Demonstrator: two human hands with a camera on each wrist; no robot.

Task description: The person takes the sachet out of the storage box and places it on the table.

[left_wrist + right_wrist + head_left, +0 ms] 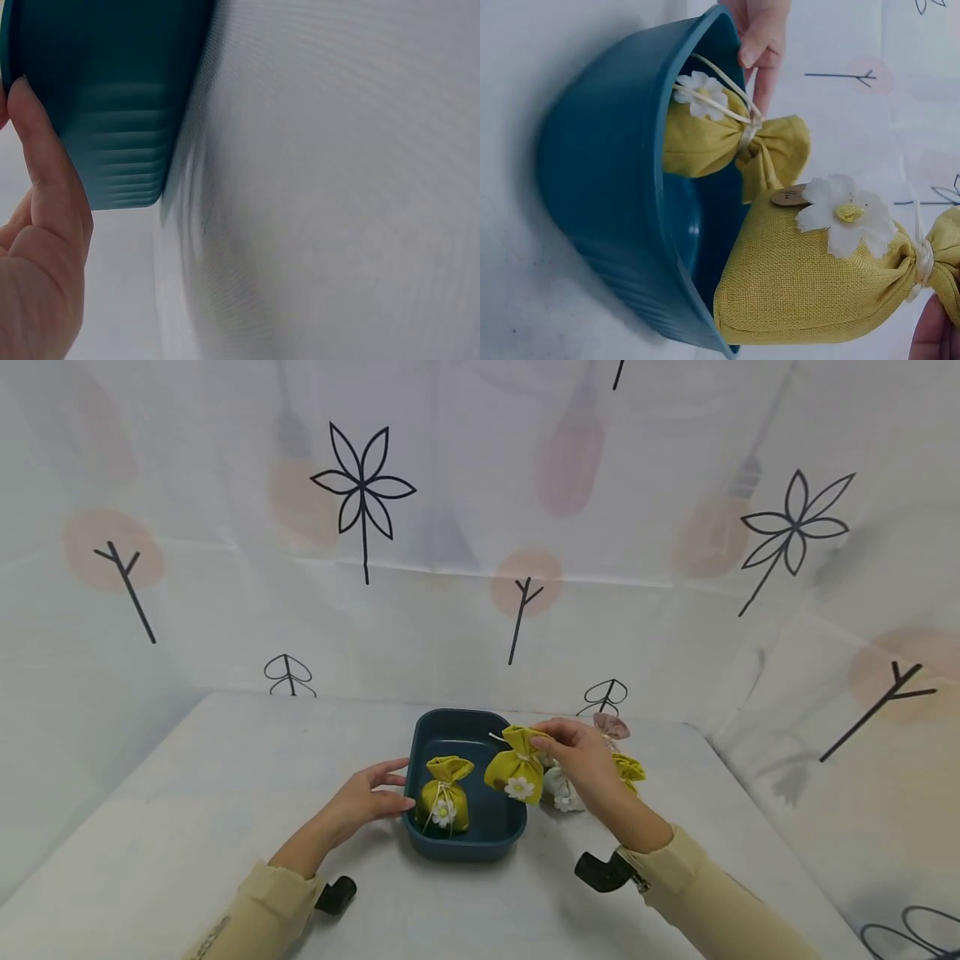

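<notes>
A blue-green basin [476, 847] stands on the table. Inside it, toward the left, sits a yellow drawstring sachet [444, 802] with a white flower. My left hand [367, 800] is at the basin's left side, its thumb and fairly straight fingers touching the rim; the left wrist view shows the thumb [45, 150] against the wall. By its gathered top, my right hand [588, 768] pinches a second yellow sachet [517, 772], held over the basin's right rim. That sachet hangs tilted, its white flower and a small brown tag facing the right wrist camera.
Beyond my right hand, partly hidden by it, several more sachets are grouped: a whitish one [564, 792], a yellow one [628, 770] and one with a pink top [611, 727]. A patterned cloth [465, 627] hangs behind the white table [187, 793].
</notes>
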